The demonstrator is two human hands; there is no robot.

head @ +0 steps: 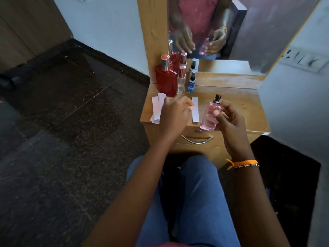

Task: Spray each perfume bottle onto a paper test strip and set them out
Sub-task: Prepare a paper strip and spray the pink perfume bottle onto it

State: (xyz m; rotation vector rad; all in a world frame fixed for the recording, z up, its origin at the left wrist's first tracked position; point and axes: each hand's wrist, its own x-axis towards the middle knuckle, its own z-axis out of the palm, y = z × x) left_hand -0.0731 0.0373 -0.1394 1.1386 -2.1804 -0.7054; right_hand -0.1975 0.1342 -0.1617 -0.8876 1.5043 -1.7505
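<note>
My right hand (pixel 228 120) grips a pink perfume bottle (pixel 210 115) with a black spray nozzle, held upright above the front edge of the wooden dresser top (pixel 240 102). My left hand (pixel 175 114) hovers over the top with loosely curled fingers and holds nothing I can see. One white paper strip (pixel 195 109) lies flat between my hands. A small pile of white strips (pixel 157 108) lies at the left edge. At the back stand a red bottle (pixel 165 81), a clear bottle with a pink cap (pixel 181 81) and a small blue bottle (pixel 192 82).
A mirror (pixel 222 29) rises behind the bottles and reflects my hands. A drawer with a metal handle (pixel 196 139) sits below the top. Dark stone floor lies to the left, a wall with a switch panel (pixel 302 60) to the right. My knees are under the dresser front.
</note>
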